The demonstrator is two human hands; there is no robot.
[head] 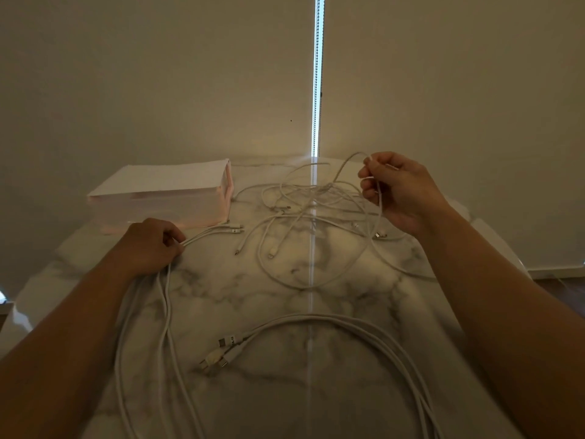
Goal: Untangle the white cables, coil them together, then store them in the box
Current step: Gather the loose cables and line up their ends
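Marble table [253,299], viewed from above, clock positions taken from its centre. Pale lidded box [158,201] at 10 o'clock, closed.

Left hand [152,245], at 9 o'clock, rests on the table with fingers curled round a bundle of white cables [164,299]. Their short plug ends [234,230] project toward the box, and the long runs trail to the near edge at 7 o'clock.

Right hand [402,191], raised at 2 o'clock, pinches 1 white cable [379,201] between thumb and fingers. It leads down into the loose tangle [304,204] lying at 12 to 1 o'clock.

A second sheaf [364,327] arcs from plugs at 6 o'clock to the edge at 5 o'clock.
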